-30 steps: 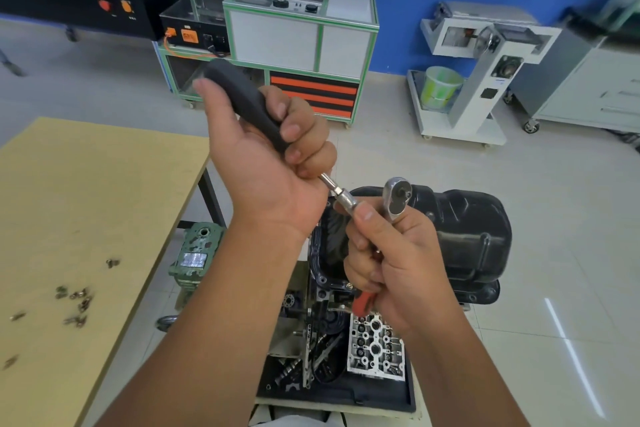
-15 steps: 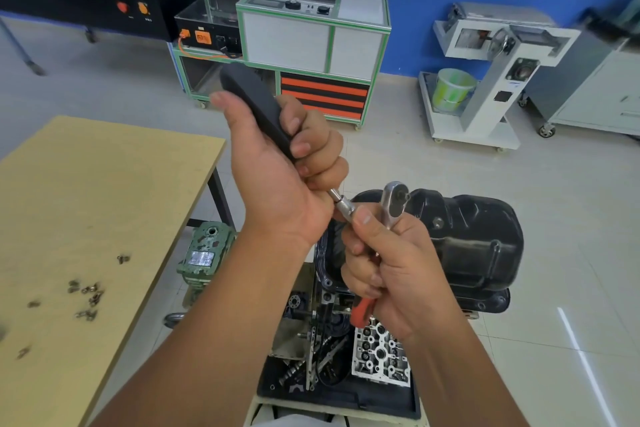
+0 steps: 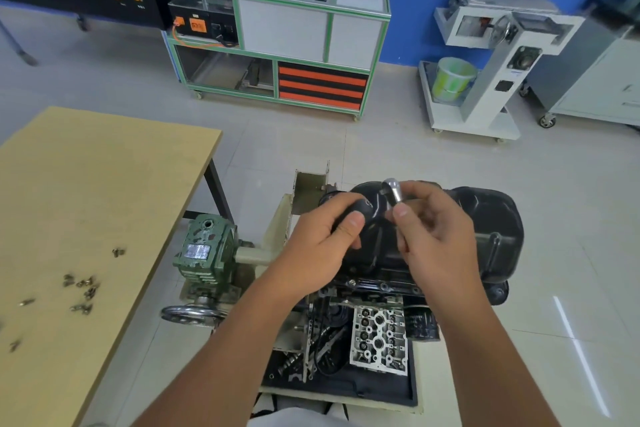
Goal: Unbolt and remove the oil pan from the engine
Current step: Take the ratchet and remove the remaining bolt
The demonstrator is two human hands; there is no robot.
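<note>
Both hands meet over the glossy black stamped-metal oil pan [image 3: 485, 229], which sits on top of the engine [image 3: 377, 333] at 5 o'clock from the frame's centre. The left hand [image 3: 322, 246] curls round a black rounded tool handle [image 3: 360, 210], thumb on top. At its 3 o'clock, the right hand [image 3: 436, 236] pinches the shiny chrome ratchet head [image 3: 393, 192] between thumb and fingers, head pointing to 12 o'clock. Small loose steel bolts [image 3: 81, 288] lie scattered on the tan wooden table [image 3: 86, 184] at 9 o'clock.
</note>
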